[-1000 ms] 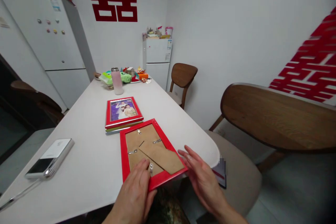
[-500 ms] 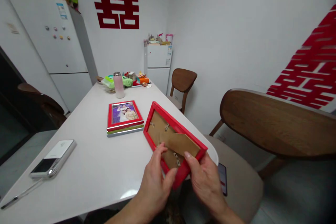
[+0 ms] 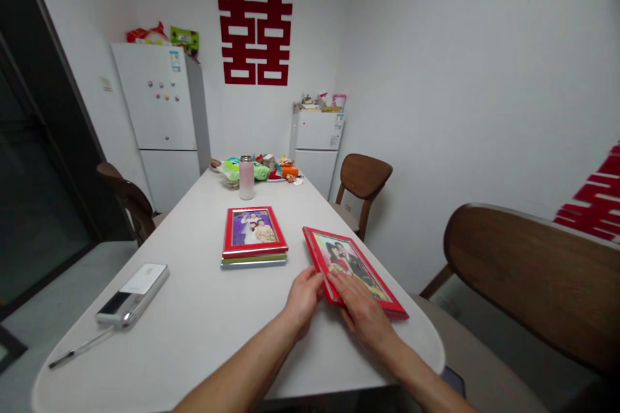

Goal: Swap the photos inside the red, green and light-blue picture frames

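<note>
A red picture frame (image 3: pixel 382 295) is at the right side of the table, its photo facing up. My left hand (image 3: pixel 305 297) is closed at its near left edge, with fingers curled against the rim. My right hand (image 3: pixel 361 310) lies over the near part of the photo, fingers on the front and thumb down by the near edge. How far the frame rests on the tabletop is hard to tell. To the left lies a stack of picture frames (image 3: pixel 254 249), a red one with a photo on top, green and silver edges below.
On the white table (image 3: pixel 203 329) stand a pink bottle (image 3: pixel 247 179) and, behind it, a green packet (image 3: pixel 261 171) among small items. A white device with a cable (image 3: pixel 133 295) lies at left. Wooden chairs (image 3: pixel 513 271) flank the right side; a phone (image 3: pixel 454 381) shows partly on the near seat.
The red picture frame has turned from its brown back to its photo side and come down toward the table. My right hand has shifted onto its front. The view has tilted up and left.
</note>
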Available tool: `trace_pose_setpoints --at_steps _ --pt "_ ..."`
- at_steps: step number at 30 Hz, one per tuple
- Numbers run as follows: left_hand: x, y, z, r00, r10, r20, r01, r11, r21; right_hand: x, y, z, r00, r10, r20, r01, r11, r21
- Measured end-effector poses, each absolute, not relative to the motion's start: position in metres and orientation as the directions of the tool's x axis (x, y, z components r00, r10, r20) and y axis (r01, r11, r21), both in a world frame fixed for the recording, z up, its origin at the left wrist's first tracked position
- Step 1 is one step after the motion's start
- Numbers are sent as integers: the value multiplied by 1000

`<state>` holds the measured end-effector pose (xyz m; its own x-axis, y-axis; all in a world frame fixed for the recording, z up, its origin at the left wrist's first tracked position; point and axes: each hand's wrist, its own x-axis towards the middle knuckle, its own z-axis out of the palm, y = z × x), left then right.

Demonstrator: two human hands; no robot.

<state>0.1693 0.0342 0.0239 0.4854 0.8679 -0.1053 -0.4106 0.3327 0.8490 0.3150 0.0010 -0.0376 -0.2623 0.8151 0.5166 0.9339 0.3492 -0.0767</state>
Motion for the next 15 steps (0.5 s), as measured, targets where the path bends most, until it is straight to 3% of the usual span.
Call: trace_pose_setpoints --at_steps 6,15 --pt "164 47 5 421 871 -252 -353 413 839 328 14 -40 -365 858 360 910 411 -56" --pt "107 75 -6 250 913 -321 -404 400 823 312 21 -26 -325 895 306 915 379 -137"
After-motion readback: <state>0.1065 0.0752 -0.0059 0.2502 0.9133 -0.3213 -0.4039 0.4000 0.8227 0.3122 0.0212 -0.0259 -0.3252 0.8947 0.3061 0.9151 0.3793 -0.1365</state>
